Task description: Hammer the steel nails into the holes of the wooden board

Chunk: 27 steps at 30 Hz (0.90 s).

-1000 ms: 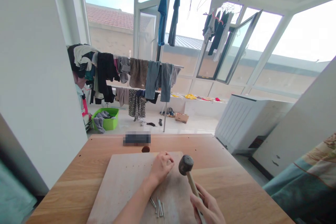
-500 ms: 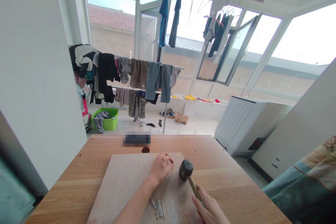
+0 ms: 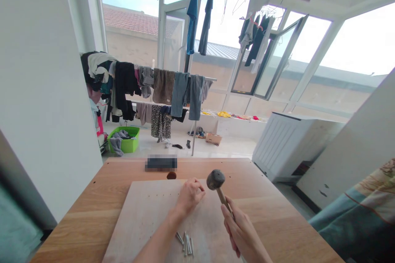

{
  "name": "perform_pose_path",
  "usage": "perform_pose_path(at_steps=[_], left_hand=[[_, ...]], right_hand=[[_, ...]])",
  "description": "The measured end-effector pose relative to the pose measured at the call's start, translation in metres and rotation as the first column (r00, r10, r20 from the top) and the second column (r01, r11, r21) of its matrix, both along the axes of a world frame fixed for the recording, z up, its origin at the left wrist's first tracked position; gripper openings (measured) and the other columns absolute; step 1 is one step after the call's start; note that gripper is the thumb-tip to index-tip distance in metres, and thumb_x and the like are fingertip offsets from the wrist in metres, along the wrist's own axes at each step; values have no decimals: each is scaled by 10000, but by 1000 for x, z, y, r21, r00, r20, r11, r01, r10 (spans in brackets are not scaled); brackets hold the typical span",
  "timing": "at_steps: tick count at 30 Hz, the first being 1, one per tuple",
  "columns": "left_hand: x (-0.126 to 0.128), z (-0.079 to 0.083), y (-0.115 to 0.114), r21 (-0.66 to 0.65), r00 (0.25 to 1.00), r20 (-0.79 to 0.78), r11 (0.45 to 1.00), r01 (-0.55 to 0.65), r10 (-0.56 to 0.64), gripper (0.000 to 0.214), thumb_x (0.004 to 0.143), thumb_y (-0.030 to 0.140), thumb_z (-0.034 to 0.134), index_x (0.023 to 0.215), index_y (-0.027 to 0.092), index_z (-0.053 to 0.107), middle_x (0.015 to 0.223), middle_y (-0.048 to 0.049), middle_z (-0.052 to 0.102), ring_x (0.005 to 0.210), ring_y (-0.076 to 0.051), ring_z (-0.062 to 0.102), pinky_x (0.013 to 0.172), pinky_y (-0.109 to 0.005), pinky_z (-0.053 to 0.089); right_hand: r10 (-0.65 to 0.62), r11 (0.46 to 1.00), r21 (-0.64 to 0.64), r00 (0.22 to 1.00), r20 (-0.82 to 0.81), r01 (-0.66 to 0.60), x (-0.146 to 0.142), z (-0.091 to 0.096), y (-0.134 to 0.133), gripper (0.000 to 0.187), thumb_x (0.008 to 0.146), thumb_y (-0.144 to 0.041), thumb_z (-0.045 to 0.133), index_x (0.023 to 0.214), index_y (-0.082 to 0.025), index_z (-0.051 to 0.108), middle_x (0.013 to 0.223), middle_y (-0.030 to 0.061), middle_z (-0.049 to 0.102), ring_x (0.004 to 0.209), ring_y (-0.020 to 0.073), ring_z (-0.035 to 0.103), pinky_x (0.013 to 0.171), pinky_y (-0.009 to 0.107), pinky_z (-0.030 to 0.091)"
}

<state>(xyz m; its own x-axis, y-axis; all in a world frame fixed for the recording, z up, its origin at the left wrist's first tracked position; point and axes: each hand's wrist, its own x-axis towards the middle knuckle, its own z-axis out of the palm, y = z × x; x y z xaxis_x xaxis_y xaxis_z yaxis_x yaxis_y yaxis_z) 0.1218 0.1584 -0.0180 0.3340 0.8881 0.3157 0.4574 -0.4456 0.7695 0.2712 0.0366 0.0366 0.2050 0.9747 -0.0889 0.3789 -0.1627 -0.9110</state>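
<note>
My right hand is wrapped round the wooden handle of a mallet with a dark rubber head, raised above the far right part of a pale wooden board. My left hand rests on the board with fingers pinched together just left of the mallet head; what they pinch is too small to make out. Several loose nails lie on the board near my left forearm. The board lies on a wooden table.
A blurred dark object and a small brown thing sit at the table's far side. Beyond it stand a drying rack with clothes, a green basket and a white cabinet. A white wall is at left.
The mallet dropped towards the board half a second ago and has now risen again, its head higher and closer to my left hand. My left hand stayed in place.
</note>
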Motion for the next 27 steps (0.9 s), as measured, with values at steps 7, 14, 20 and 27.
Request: perform_pose_path(at_steps=[7,14,20,27], left_hand=[[1,-2,0,-4,999,27,1000,-21,21,81,752,133,697,723,199,733,907,-28,676,855,-179,638,818,-279,468],[0,-3,2,7,999,14,1000,31,-31,142,781,137,637,785,222,750,915,-33,683,888,-190,643,837,-282,477],[0,-5,2,-5,1000,12,1000,3,-3,97,769,131,680,746,213,727,914,-21,674,873,-169,639,830,-265,473],[0,-2,1,-6,1000,-15,1000,22,-22,128,793,126,663,781,224,744,927,-18,683,894,-166,639,838,-251,462]], right_hand=[[13,1000,4,998,61,-13,-7,-4,4,616,917,-577,425,1384,-177,462,472,-124,399,265,76,418,220,139,325],[35,988,-153,988,150,-12,0,-32,10,586,955,-482,365,1439,-153,409,510,-105,418,276,80,448,213,133,317],[44,994,-103,986,161,-27,-5,-17,7,579,970,-485,309,1446,-166,391,507,-109,400,278,77,436,218,134,325],[51,991,-129,991,127,-34,-5,-26,7,653,932,-540,341,1442,-134,382,550,-98,427,282,75,441,220,142,308]])
